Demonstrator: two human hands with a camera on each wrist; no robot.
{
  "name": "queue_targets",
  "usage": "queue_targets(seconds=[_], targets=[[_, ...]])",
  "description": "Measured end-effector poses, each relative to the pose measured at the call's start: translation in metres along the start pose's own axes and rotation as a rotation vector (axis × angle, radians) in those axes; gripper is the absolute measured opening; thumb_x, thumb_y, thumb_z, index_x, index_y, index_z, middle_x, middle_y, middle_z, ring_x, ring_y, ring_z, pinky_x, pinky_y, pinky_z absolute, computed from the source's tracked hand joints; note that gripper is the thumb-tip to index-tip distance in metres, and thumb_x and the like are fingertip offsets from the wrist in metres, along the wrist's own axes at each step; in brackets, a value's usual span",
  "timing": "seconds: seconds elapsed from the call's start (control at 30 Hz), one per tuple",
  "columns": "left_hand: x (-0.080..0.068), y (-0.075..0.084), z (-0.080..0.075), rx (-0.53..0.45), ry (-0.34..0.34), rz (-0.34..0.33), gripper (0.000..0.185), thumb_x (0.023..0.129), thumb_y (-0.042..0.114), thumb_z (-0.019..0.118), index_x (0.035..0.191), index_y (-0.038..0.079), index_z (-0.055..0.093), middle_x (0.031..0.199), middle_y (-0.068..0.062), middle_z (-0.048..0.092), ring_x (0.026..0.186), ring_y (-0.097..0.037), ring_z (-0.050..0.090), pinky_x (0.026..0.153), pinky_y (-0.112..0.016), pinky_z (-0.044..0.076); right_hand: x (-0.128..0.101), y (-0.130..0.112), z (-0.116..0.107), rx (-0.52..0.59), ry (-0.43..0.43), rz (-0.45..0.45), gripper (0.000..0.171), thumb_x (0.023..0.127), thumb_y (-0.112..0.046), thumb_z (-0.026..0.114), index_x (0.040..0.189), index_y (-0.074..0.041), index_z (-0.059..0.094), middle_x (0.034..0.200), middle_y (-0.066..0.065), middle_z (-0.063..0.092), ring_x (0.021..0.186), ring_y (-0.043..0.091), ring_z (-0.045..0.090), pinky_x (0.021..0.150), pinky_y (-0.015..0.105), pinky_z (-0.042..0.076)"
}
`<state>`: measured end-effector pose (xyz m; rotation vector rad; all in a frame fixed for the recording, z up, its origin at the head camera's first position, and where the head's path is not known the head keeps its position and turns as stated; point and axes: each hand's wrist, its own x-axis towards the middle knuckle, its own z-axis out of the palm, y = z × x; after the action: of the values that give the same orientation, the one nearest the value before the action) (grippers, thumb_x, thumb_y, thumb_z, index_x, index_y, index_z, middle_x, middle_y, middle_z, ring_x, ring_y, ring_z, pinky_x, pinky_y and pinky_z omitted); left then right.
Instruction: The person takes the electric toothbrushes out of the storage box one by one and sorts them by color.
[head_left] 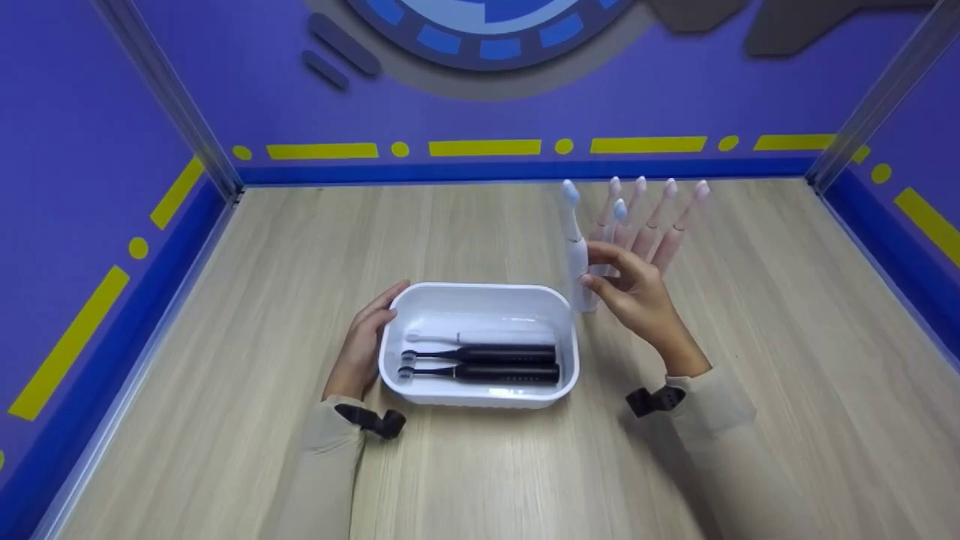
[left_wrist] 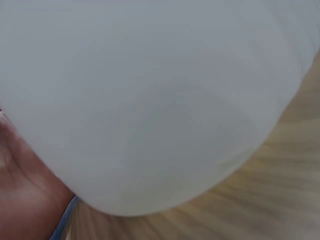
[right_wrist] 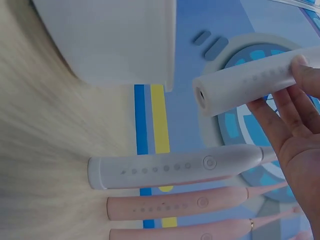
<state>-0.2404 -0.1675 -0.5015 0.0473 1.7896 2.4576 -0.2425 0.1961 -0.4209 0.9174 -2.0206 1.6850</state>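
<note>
A white tub [head_left: 570, 352] sits mid-table with two black electric toothbrushes [head_left: 480, 362] and a white one [head_left: 487, 337] lying in it. My left hand [head_left: 371, 330] cups the tub's left end; in the left wrist view the tub wall [left_wrist: 150, 100] fills the frame against my palm [left_wrist: 22, 200]. My right hand [head_left: 596, 281] pinches a white toothbrush [head_left: 576, 251] with a blue head, upright just right of the tub. The right wrist view shows this brush [right_wrist: 245, 85], held in my right hand [right_wrist: 285, 100], with its base off the table.
Behind my right hand stand another white toothbrush [head_left: 618, 217] [right_wrist: 175, 170] and several pink toothbrushes [head_left: 660, 217] [right_wrist: 180, 205] in a row. Purple walls enclose the wooden table [head_left: 225, 300] on three sides.
</note>
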Motion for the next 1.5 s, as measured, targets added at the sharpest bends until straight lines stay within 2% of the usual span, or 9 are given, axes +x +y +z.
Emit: queue_targets(seconds=[0.23,0.47,0.77,1.03,1.23,1.5], targets=[[0.001,0.0,0.0,-0.025,-0.015,-0.012,0.052,0.093,0.0,0.032,0.144,-0.003,0.038,0.155,-0.014,0.034,0.144,-0.021,0.027,0.12,-0.036,0.02,-0.006,0.003,-0.007,-0.035,0.086,-0.02,0.039,0.08,0.02,0.061,0.118,0.019,0.052,0.111,-0.01,0.064,0.101,0.007,0.063,0.083,0.019,0.055],[0.0,0.0,0.0,-0.021,-0.001,-0.01,0.052,0.092,0.0,0.033,0.144,-0.004,0.038,0.154,-0.014,0.035,0.144,-0.02,0.029,0.12,-0.035,0.02,-0.012,0.005,-0.009,-0.062,0.145,-0.013,0.039,0.081,0.017,0.061,0.119,0.019,0.051,0.112,-0.011,0.064,0.105,0.007,0.062,0.087,0.019,0.053],[0.001,0.0,0.001,-0.008,0.01,-0.01,0.052,0.092,0.0,0.033,0.143,-0.004,0.039,0.153,-0.014,0.036,0.143,-0.021,0.03,0.12,-0.035,0.021,-0.02,0.01,-0.016,-0.084,0.248,-0.03,0.039,0.081,0.015,0.063,0.119,0.018,0.052,0.11,-0.008,0.065,0.101,0.008,0.062,0.083,0.016,0.053],[0.001,-0.001,0.0,-0.01,0.015,-0.01,0.052,0.092,0.001,0.034,0.143,-0.004,0.04,0.153,-0.014,0.036,0.143,-0.022,0.03,0.12,-0.036,0.021,-0.027,0.018,-0.022,-0.072,0.342,0.065,0.039,0.083,0.012,0.063,0.121,0.016,0.052,0.106,-0.006,0.065,0.1,0.008,0.062,0.084,0.018,0.054],[0.001,-0.001,0.0,0.002,0.009,-0.013,0.051,0.093,0.002,0.034,0.144,-0.002,0.04,0.153,-0.012,0.037,0.141,-0.021,0.033,0.119,-0.038,0.023,-0.03,0.022,-0.023,-0.045,0.376,0.121,0.04,0.084,0.011,0.063,0.122,0.016,0.052,0.106,-0.003,0.064,0.101,0.01,0.061,0.084,0.017,0.053],[0.001,-0.001,0.0,-0.003,0.004,-0.007,0.051,0.093,0.001,0.033,0.144,-0.003,0.039,0.153,-0.014,0.035,0.142,-0.022,0.031,0.119,-0.037,0.022,-0.034,0.032,-0.023,-0.086,0.439,0.25,0.041,0.086,0.006,0.063,0.126,0.011,0.052,0.107,-0.006,0.062,0.104,0.01,0.06,0.087,0.015,0.052]])
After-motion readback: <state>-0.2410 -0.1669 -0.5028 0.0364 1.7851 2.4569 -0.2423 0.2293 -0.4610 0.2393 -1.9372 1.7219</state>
